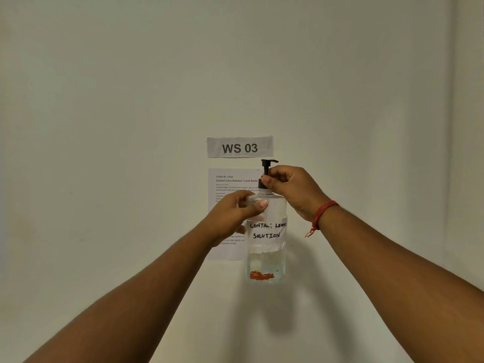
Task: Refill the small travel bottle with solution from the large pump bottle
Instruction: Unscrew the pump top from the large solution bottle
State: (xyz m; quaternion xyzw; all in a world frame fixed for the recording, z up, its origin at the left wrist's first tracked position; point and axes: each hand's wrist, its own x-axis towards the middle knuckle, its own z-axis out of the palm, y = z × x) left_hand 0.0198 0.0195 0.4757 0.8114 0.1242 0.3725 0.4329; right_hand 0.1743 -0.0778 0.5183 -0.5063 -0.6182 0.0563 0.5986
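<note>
Head view: clear pump bottle (266, 247) (handwritten label), left hand (233, 216) and right hand (290, 188) fingers clamped on it.

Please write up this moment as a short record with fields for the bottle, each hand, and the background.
bottle: clear pump bottle, held up in front of the wall, handwritten label "CONTACT LENS SOLUTION", liquid in the lower part
pump: black pump on top, collar still on the neck
left hand: left hand grips the bottle's shoulder
right hand: right hand, fingers pinching the pump collar
wrist: red thread on the right wrist
background: sign reading "WS 03", printed sheet below it
travel bottle: not in view
</note>
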